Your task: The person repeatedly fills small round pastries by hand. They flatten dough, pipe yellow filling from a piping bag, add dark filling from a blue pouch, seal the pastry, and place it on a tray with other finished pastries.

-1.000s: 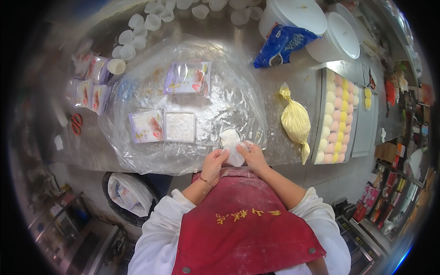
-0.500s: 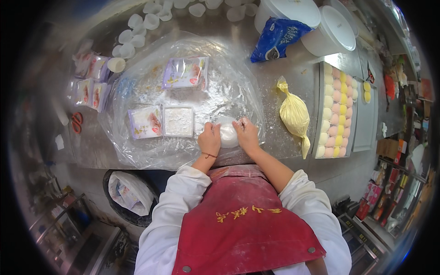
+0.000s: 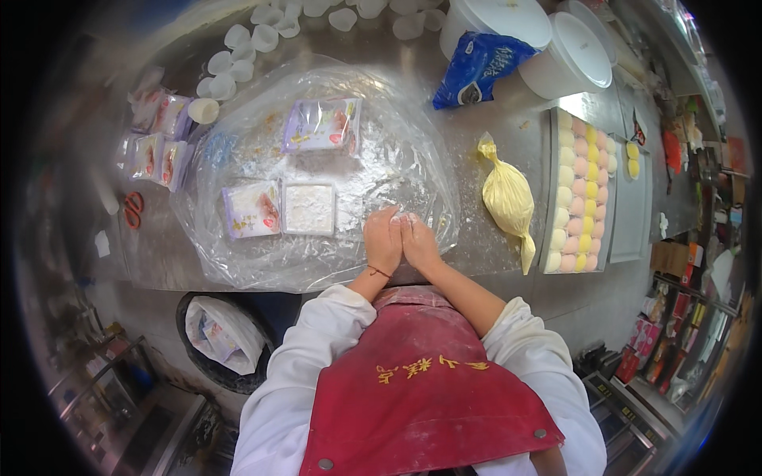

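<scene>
Left hand (image 3: 383,242) and right hand (image 3: 421,242) meet, curled, over the plastic (image 3: 266,266) near the white pack (image 3: 309,210); I cannot tell whether a piece is hidden between them. Shaping seems underway; the next move likely calls for light pressure

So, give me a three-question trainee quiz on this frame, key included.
1. Which lies to the right of the bulging yellow plastic bag: (a) orange-red scissors, or (b) rows of round white, pink and yellow balls?
2. True or false: the bare left hand and right hand are close together.
3. What colour is the shiny plastic packet beside the round white lidded tubs?
Key: 1 b; 2 true; 3 blue.
</scene>
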Motion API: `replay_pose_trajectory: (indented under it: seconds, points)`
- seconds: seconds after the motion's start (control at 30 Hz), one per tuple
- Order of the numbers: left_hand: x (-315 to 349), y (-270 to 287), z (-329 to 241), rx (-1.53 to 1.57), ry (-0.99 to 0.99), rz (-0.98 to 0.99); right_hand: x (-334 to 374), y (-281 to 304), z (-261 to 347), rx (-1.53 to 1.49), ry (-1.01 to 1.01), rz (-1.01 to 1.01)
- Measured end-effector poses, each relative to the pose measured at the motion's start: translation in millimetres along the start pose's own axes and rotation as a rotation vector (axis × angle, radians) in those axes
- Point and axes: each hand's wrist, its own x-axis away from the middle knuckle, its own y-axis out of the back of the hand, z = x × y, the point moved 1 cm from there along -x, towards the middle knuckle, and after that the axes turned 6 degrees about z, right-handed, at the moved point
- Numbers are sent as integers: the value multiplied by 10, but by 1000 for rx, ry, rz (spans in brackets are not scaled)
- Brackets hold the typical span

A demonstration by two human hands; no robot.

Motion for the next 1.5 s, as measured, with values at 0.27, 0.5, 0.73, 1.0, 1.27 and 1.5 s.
replay_pose_trajectory:
  seconds: [0.27, 0.5, 0.73, 1.0, 1.27, 1.5]
  points:
    - [-19, 325, -172, 1601, 603, 150, 233, 237, 543, -330, 50, 225]
    - [-50, 619, -678, 1668, 378, 27, 445, 405, 1193, -106, 219, 216]
    - [-44, 734, -444, 2066, 531, -6, 410, 179, 1415, 307, 469, 158]
    - [43, 1067, 10, 2228, 461, 51, 163, 75, 724, -736, -307, 189]
    - [-182, 1029, -454, 2111, 515, 258, 180, 226, 577, -102, 173, -167]
    - [-371, 155, -1055, 1941, 703, 579, 471, 901, 611, -745, -84, -38]
